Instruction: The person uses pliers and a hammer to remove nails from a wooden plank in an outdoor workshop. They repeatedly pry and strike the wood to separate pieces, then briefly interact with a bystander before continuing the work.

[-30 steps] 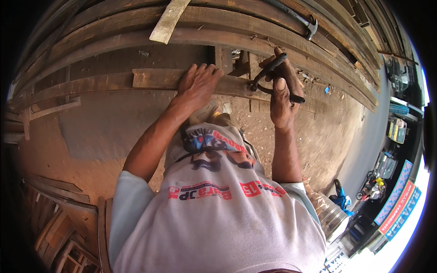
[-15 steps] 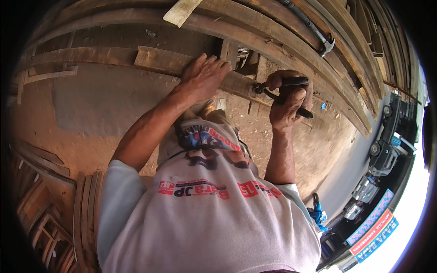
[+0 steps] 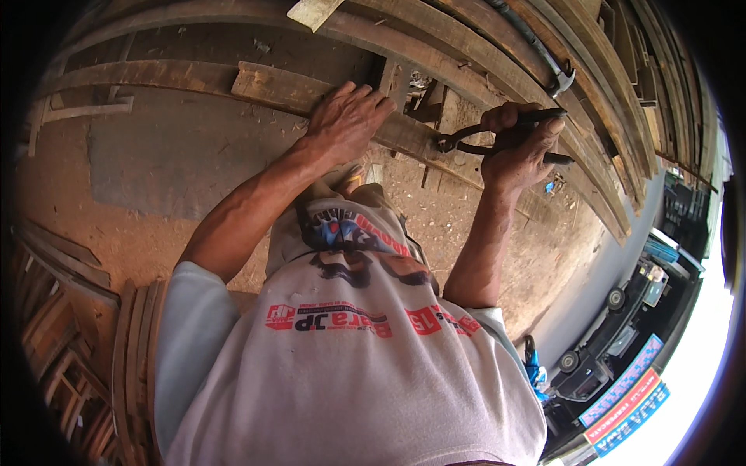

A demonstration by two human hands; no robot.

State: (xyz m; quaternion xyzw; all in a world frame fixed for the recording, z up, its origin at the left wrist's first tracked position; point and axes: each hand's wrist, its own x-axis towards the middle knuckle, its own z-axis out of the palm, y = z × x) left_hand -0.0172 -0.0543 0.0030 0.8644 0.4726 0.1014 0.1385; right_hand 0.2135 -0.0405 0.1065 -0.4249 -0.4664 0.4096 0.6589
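Observation:
My left hand [image 3: 346, 124] rests on a long brown wooden board [image 3: 272, 89], its fingers curled over the far edge. In my right hand [image 3: 519, 151] is a pair of dark metal pincers [image 3: 472, 147], held with the handles spread apart in my grip. The jaws of the pincers sit at the board's right part, just right of my left hand. Whatever lies between the jaws is too small to make out.
Long timber beams [image 3: 451, 62] run across the far side, with a claw hammer [image 3: 556, 74] lying on them. A short wood offcut [image 3: 312, 12] lies beyond. More planks [image 3: 138, 342] are stacked at lower left. A dark vehicle [image 3: 598, 349] is on the road at right.
My right hand has moved right and slightly away from me with the pincers' handles, while the jaws stay at the board. My left hand keeps its place on the board.

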